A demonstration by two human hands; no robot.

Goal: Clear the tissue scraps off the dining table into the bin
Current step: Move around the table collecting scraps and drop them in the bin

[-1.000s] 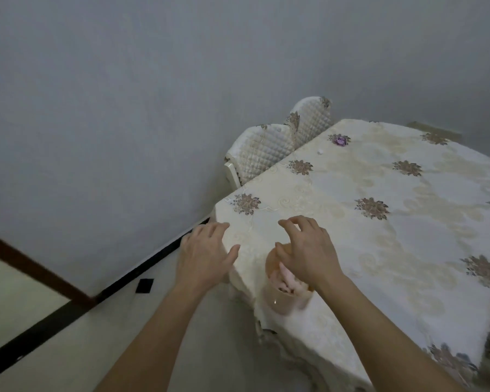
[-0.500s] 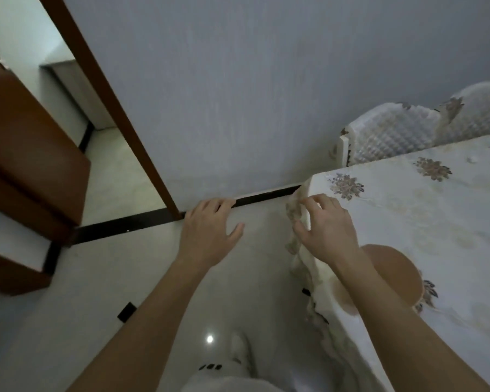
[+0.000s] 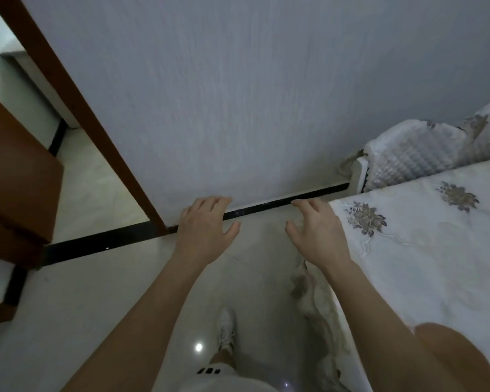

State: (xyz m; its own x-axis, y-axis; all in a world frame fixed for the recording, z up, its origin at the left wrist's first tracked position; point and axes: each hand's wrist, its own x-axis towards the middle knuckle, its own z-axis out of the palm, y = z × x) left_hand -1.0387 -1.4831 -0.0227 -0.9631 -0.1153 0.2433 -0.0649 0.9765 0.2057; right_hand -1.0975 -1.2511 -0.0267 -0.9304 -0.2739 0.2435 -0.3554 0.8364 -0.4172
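Two bare grips, left grip [image 3: 204, 230] and right grip [image 3: 317, 236], hover with fingers loosely spread, holding nothing, over glossy pale floor [image 3: 111, 292], the right just beside the table [image 3: 422, 250] with its embroidered floral cloth, the rounded tan bin [image 3: 470, 355] on it behind that grip, beside the forearm.

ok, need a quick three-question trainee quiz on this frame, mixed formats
1. True or false: the left hand holds a tissue scrap.
2. Pick one. The right hand is: A) open, by the corner of the table; B) gripping a cup; C) on the door frame.
3. What shows past the table's far edge, by the wall?

Key: 1 false, it is open and holds nothing. 2 A. 3 quilted white chair backs.
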